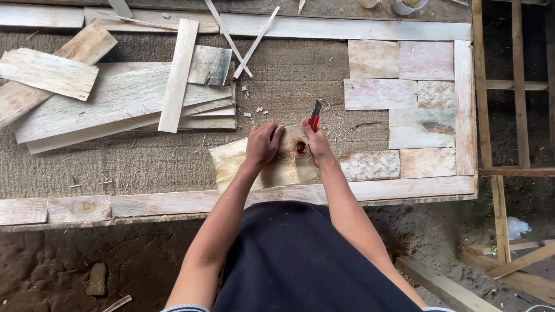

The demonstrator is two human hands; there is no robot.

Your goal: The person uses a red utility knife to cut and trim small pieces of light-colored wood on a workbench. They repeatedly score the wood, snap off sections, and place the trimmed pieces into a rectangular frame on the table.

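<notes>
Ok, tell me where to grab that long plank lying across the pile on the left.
Grip the long plank at its near end, coming from the bench's front edge. That end overhangs the stacked boards and lies uncovered, while thin strips lie close by its far end.

Work surface: a rough grey-brown board (162, 167) framed by pale wood battens (347, 28). Loose planks (115, 104) lie stacked at 10 o'clock. Fitted wood tiles (425, 60) fill the 2 o'clock corner. Below is bare earth floor (69, 260). A timber frame (491, 115) stands at 3 o'clock. Lighting: even daylight.
</notes>
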